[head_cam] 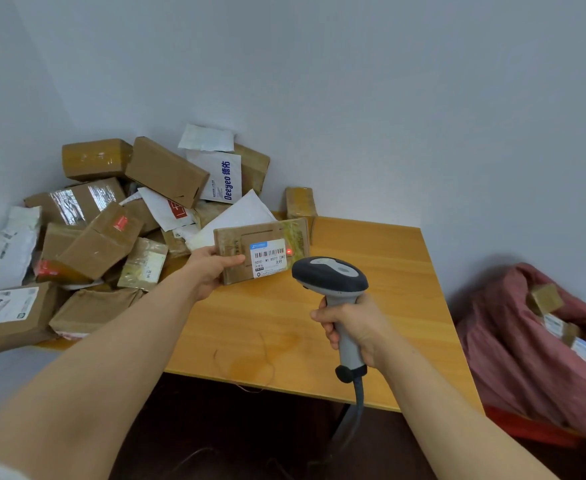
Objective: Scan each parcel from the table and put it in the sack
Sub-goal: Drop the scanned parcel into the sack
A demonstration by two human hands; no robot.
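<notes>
Left hand (211,271) has the parcel (239,242) by its left end: thumb flat across the front, fingers (204,251) clamped round the back. It's a flat brown carton over the table (371,271), close to the far edge, just ahead of the heap. Whether its lower edge touches the wood, I can't tell. The long axis runs left to right, roughly along that far edge, with the right end a touch higher and the broad face tipped up towards me.

The white label (268,258) sits on that face, the right way up for me. It has a blue strip on top, a barcode, then something like "501E- M1 B577"; the smaller print is too fine to read. A red dot (288,251) glows at the label's right edge.

Right hand (350,327) — fingers wrapped tight round the grey handle of the scanner (331,275), its dark head aimed away from me at the label, its cable (357,403) dropping off the near edge.

The pile (111,216) crowds the far left corner. A white mailer (224,178) there reads "Deeyeo" — a box (4,306) at the left edge shows "2004".

The red sack (513,341) slumps past the right edge, with boxes (546,299) showing in its mouth.
</notes>
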